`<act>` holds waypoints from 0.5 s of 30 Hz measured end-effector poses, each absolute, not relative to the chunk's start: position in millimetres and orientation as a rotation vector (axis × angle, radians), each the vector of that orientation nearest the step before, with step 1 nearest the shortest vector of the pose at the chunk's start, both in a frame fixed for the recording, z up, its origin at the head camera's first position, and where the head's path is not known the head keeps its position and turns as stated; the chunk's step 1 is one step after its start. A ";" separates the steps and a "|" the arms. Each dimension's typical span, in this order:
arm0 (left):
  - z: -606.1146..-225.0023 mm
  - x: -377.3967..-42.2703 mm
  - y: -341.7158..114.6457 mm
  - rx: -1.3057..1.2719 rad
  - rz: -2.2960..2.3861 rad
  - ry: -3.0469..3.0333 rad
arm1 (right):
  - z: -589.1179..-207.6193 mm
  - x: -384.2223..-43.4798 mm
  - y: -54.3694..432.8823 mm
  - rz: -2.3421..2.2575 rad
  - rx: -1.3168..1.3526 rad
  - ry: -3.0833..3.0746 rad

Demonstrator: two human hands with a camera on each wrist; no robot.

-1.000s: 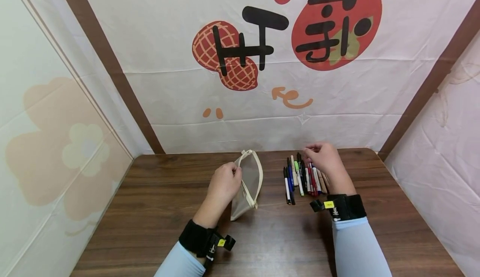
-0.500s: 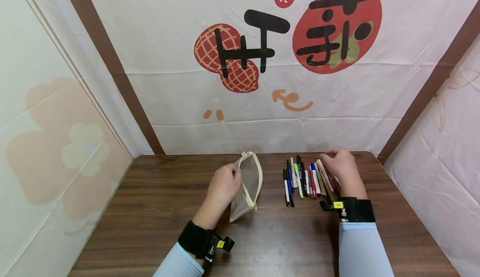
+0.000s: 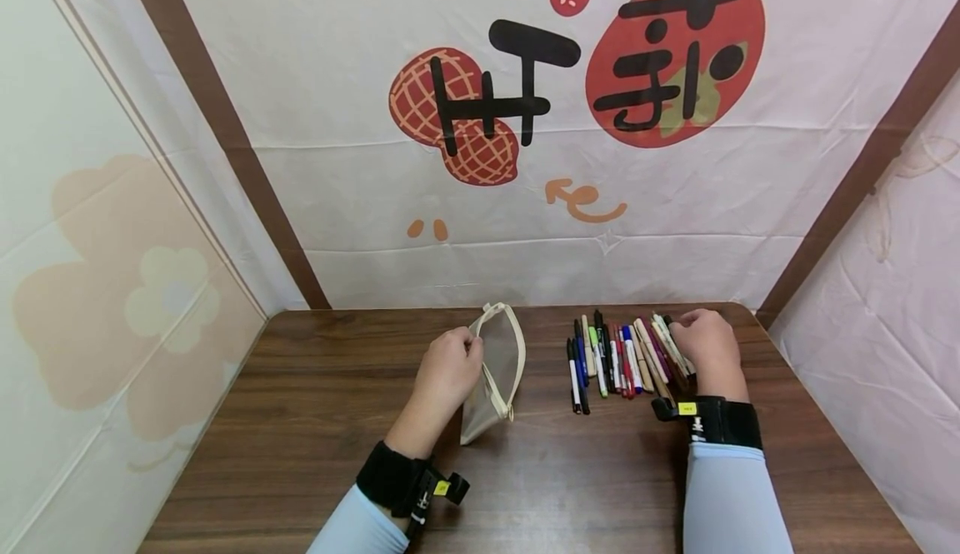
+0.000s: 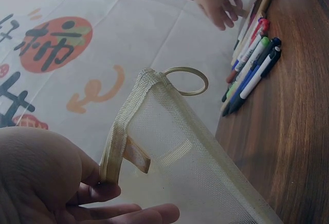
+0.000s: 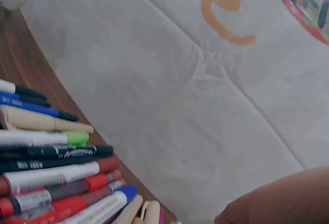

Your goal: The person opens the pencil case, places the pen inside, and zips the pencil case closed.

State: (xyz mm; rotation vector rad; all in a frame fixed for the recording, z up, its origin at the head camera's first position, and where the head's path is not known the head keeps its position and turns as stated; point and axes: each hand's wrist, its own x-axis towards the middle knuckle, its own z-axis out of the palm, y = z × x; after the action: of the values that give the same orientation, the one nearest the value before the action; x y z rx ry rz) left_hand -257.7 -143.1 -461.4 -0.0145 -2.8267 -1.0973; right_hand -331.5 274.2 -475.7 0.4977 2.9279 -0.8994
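My left hand (image 3: 450,364) pinches the edge of a pale mesh zip pouch (image 3: 504,352), which stands upright with its mouth spread. Up close in the left wrist view, thumb and finger grip the zipper tape, and a metal ring (image 4: 187,81) hangs at the pouch's corner. To the right lies a row of pens and markers (image 3: 617,361) with black, blue, green, red and tan bodies or caps. My right hand (image 3: 707,349) is at the row's right end, beside the last pens. In the left wrist view its fingers (image 4: 224,16) reach out loosely, holding nothing visible.
The brown wooden table (image 3: 300,421) carries the pouch and pens. A white printed cloth (image 3: 360,229) hangs directly behind the table's back edge, and more pale cloth panels (image 3: 885,287) stand at both sides.
My right hand has moved rightward along the row, uncovering more tan, maroon and pale pens at its right end. My left hand and the pouch stay where they were.
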 end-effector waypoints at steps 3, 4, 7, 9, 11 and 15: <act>-462.2 -257.7 -143.0 -0.012 -1.103 -2.826 | -480.0 -331.4 278.2 -0.838 0.522 2.937; -462.4 -257.6 -143.1 -0.013 -1.104 -2.824 | -481.2 -331.5 279.6 -0.815 0.523 2.939; -463.5 -257.9 -143.0 -0.013 -1.098 -2.824 | -483.8 -331.7 283.2 -0.758 0.517 2.926; -464.1 -258.1 -143.1 -0.013 -1.093 -2.827 | -485.2 -332.0 285.5 -0.738 0.512 2.903; -464.3 -257.9 -143.3 -0.010 -1.095 -2.832 | -486.2 -331.9 287.1 -0.727 0.508 2.879; -464.0 -257.4 -143.9 -0.009 -1.105 -2.840 | -487.1 -330.7 288.8 -0.716 0.487 2.859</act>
State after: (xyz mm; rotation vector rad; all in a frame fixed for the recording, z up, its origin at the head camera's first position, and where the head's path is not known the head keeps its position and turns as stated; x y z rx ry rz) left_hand -257.4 -143.9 -464.0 -0.0093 -2.8398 -1.1047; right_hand -330.7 288.8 -487.1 0.4865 2.8590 -0.7155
